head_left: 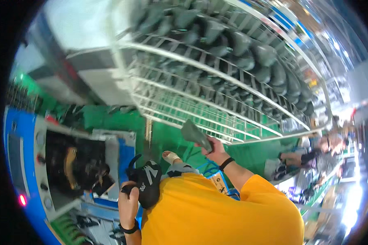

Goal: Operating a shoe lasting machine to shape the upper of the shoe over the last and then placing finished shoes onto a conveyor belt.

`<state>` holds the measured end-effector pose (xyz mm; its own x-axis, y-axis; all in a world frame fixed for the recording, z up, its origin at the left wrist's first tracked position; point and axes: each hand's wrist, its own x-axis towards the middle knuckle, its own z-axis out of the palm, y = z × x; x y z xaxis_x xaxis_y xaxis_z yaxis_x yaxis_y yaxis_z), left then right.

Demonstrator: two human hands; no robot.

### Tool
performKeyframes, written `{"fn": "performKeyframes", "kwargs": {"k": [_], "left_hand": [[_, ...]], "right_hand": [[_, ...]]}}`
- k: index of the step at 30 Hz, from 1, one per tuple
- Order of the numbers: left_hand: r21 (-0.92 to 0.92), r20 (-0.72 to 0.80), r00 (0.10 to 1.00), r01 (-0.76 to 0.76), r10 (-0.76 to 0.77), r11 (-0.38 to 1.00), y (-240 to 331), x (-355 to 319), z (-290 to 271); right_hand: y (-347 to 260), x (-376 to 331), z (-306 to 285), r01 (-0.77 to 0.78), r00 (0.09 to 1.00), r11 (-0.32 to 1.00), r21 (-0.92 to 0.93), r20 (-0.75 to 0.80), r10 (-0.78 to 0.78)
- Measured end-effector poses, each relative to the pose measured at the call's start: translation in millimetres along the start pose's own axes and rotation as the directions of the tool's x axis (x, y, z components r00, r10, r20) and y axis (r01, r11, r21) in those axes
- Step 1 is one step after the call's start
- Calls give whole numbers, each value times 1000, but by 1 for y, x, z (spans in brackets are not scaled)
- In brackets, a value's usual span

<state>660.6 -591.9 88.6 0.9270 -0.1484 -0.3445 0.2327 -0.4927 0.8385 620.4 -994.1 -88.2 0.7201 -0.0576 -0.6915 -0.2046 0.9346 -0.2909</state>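
Note:
My left hand (128,206), with a black band at the wrist, is closed on a black shoe upper (148,187) with white markings, held against the yellow shirt (204,212). Out to the right, my right hand (217,151) grips a grey-green shoe last (193,134) by one end, its other end pointing up and left. That last is below the lower edge of a white wire rack (216,98). Many similar dark lasts (237,43), blurred, fill the rack's upper shelves.
On the left stands a blue and white machine (40,163) with a dark recess and a lit red lamp (22,199). The floor (249,157) is green. Farther right, another person in a striped top (325,163) is near a workbench.

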Motion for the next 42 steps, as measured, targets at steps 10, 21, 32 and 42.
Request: {"fn": "performKeyframes", "kwargs": {"k": [10,21,32,42], "left_hand": [[-40,322,934,173,-152,984,41,73,53],[-345,382,851,494,-361,798,43,78,61],[-302,-229,848,406,-479,863,-117,-104,-29],[38,-774,442,747,-453,664,-302,-194,-7]], "right_hand": [[-111,-46,-160,609,724,505,612,-168,-669],[-201,49,-222,761,646,609,223,-343,-682],[-125,126,-146,69,889,962,-263,-422,-179],[99,127,113,-116,941,162,-980,-56,332]]}}
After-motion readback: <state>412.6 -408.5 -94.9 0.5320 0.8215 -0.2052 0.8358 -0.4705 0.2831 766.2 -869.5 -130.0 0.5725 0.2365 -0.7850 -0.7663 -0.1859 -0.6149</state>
